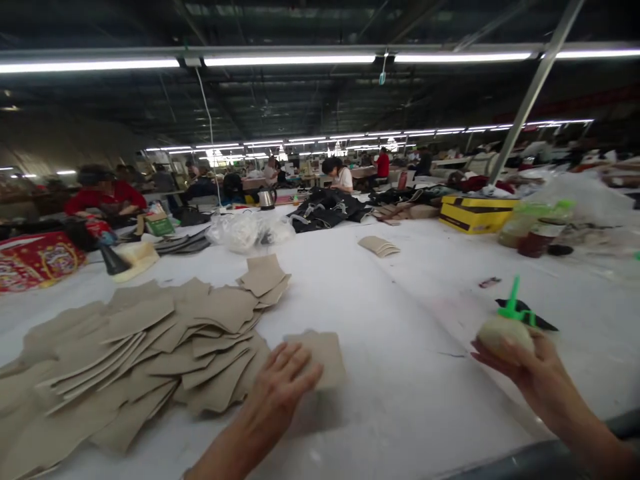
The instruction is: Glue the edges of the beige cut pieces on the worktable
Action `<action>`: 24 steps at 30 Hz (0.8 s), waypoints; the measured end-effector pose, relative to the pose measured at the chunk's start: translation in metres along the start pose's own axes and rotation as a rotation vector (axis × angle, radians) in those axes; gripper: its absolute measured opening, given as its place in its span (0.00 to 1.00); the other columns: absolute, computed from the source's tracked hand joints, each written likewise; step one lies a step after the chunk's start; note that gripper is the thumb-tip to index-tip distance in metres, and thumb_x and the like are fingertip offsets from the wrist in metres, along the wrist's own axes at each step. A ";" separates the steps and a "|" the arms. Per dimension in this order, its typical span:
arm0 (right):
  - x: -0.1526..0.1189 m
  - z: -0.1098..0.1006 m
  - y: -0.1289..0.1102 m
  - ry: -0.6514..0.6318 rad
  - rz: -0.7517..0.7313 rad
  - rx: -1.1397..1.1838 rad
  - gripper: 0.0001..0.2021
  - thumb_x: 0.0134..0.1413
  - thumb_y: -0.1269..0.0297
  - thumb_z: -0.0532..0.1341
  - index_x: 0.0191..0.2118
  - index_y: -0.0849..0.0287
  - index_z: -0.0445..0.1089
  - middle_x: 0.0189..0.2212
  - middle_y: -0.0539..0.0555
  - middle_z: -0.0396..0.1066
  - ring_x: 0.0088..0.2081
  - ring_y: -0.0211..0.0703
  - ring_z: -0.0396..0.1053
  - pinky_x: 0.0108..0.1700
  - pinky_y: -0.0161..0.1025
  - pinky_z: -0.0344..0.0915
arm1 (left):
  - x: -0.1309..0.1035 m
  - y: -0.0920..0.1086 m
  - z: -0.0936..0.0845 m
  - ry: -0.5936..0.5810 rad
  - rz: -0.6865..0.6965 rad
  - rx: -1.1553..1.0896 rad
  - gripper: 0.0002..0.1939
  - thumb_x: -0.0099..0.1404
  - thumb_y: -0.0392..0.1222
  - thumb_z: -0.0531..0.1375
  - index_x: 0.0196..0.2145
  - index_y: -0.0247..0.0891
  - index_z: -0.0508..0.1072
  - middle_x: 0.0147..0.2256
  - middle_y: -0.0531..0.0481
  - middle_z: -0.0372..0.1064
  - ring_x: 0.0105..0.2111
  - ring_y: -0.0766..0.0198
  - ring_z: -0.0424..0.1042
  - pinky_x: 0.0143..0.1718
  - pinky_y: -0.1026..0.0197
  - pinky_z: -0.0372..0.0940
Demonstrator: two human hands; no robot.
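My left hand (287, 381) is at a beige sheet piece (325, 357), its fingers over the left side and the thumb at the near edge. A shadow under the piece suggests that it is held slightly off the white table (380, 413). Left of this hand spreads a heap of similar beige pieces (200, 333), overlapping one another. On the right, my right hand (530, 363) is wrapped round a pale squeeze bottle (505, 337) with a green nozzle pointing up. Just behind the bottle lies a black pointed object (543, 321), partly hidden by it.
A small stack of beige pieces (379, 246) lies farther back. Beyond it are a yellow box (477, 215), jars (540, 237), dark garments (330, 210) and clear plastic bags (250, 230). A red patterned box (40, 260) stands at left. Several people sit farther off.
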State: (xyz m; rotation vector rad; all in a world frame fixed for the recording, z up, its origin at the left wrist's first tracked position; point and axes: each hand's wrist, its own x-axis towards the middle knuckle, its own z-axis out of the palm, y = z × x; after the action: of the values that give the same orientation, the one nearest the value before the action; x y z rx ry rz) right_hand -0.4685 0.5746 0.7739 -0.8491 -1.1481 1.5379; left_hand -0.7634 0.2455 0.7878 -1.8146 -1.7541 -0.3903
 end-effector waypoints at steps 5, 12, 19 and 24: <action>-0.033 0.033 -0.002 -0.285 0.221 -0.055 0.31 0.35 0.48 0.73 0.48 0.48 0.66 0.46 0.53 0.69 0.41 0.52 0.73 0.35 0.41 0.76 | -0.019 0.035 0.025 -0.350 -0.003 -0.158 0.17 0.71 0.47 0.50 0.54 0.47 0.68 0.55 0.45 0.68 0.54 0.56 0.67 0.57 0.49 0.63; -0.046 0.064 0.018 -0.590 0.480 -0.078 0.35 0.36 0.52 0.73 0.51 0.48 0.59 0.44 0.54 0.70 0.43 0.54 0.73 0.41 0.46 0.75 | -0.012 0.036 -0.016 -0.612 -0.332 -0.373 0.20 0.69 0.58 0.50 0.49 0.49 0.72 0.60 0.48 0.61 0.60 0.54 0.60 0.62 0.47 0.54; -0.027 0.080 0.044 -0.588 0.375 0.047 0.30 0.43 0.50 0.69 0.52 0.51 0.62 0.43 0.53 0.70 0.37 0.44 0.72 0.33 0.36 0.72 | 0.011 0.060 -0.003 -0.751 -0.530 -0.295 0.41 0.54 0.60 0.65 0.63 0.58 0.58 0.67 0.40 0.47 0.65 0.41 0.50 0.62 0.40 0.51; 0.001 0.068 0.008 -0.559 0.366 0.082 0.40 0.42 0.50 0.69 0.61 0.50 0.56 0.44 0.57 0.73 0.34 0.47 0.73 0.31 0.38 0.71 | 0.013 0.050 0.019 -0.763 -0.547 -0.084 0.29 0.63 0.57 0.57 0.62 0.56 0.62 0.65 0.39 0.52 0.63 0.41 0.53 0.60 0.40 0.53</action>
State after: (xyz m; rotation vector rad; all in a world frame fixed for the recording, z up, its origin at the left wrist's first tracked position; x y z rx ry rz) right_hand -0.5334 0.5579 0.7870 -0.6073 -1.3574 2.2017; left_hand -0.7163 0.2690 0.7706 -1.6165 -2.8086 0.0534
